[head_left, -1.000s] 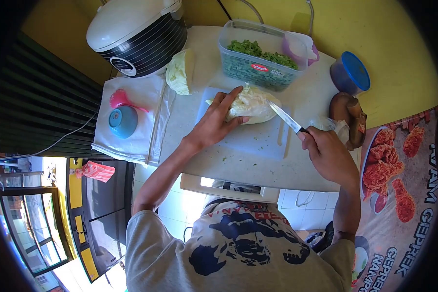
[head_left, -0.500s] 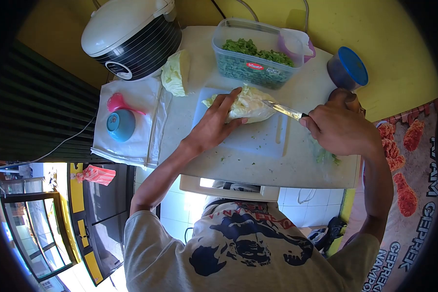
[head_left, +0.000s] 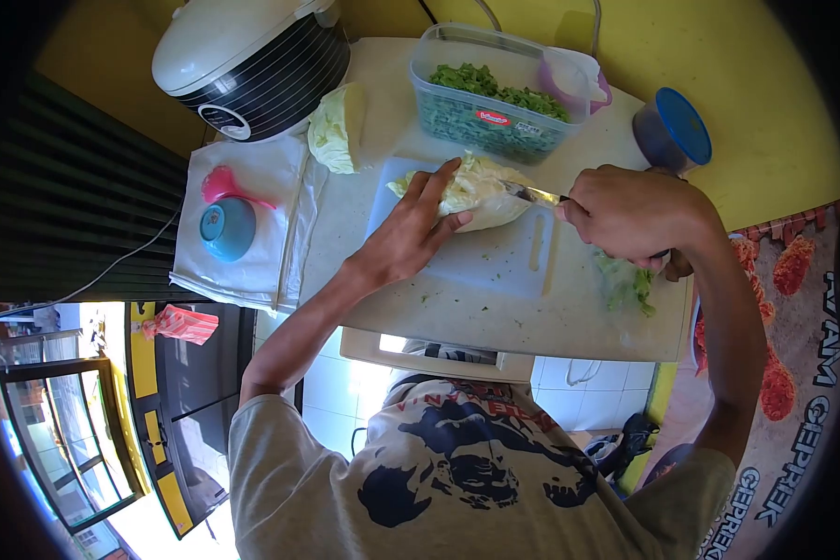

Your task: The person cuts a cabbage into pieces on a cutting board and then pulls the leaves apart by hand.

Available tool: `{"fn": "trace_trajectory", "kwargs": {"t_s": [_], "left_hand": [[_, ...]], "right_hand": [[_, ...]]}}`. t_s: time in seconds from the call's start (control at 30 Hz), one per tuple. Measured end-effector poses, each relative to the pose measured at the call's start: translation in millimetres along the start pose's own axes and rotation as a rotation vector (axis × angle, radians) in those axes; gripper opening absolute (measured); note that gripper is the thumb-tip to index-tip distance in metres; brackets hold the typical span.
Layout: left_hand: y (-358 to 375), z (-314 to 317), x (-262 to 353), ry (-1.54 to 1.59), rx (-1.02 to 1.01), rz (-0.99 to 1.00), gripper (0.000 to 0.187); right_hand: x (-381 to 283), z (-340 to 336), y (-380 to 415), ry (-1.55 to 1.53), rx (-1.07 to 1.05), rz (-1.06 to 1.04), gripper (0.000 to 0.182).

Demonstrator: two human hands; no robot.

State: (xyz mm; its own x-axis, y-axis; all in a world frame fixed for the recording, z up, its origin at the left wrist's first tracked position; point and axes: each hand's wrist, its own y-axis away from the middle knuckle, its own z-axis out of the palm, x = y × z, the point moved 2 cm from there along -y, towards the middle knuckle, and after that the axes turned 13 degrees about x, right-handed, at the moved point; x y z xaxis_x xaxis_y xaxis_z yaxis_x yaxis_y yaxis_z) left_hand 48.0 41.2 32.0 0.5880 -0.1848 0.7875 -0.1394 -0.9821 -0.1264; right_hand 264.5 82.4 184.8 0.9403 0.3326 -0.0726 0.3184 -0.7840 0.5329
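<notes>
— Two hands at it. What has the left hand [head_left: 409, 233] got?
— It lies flat, fingers spread, pressing on a pale, crinkly cabbage wedge [head_left: 476, 191] that sits on the far end of a smooth white cutting board [head_left: 495, 261].
— And the right hand [head_left: 630, 215]?
— Closed in a fist round a knife [head_left: 532, 194]; the thin shiny blade has its tip in the cabbage.
— What lies around them?
— Leafy green scraps [head_left: 625, 285] under the right wrist. Behind the board, a clear plastic tub [head_left: 495, 98] of chopped greens with a red label, too small to read. Another cabbage piece [head_left: 338, 131] leans beside a rounded, ribbed black-and-white rice cooker [head_left: 252, 61].
— Any writing?
— The banner [head_left: 793, 392] on the right shows "GEPREK" beside fried chicken.
</notes>
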Motion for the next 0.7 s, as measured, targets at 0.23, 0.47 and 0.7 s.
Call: {"fn": "trace_trajectory", "kwargs": {"t_s": [0.23, 0.47, 0.7], "left_hand": [[-1, 6, -12, 0.006, 0.082, -0.003, 0.066], [-6, 6, -11, 0.102, 0.066, -0.099, 0.063], [-7, 8, -19, 0.040, 0.097, 0.007, 0.064]], "right_hand": [[1, 74, -2, -0.295, 0.314, -0.190, 0.043], [-33, 177, -29, -0.581, 0.674, -0.027, 0.035], [-17, 145, -5, -0.558, 0.588, -0.072, 0.037]]}}
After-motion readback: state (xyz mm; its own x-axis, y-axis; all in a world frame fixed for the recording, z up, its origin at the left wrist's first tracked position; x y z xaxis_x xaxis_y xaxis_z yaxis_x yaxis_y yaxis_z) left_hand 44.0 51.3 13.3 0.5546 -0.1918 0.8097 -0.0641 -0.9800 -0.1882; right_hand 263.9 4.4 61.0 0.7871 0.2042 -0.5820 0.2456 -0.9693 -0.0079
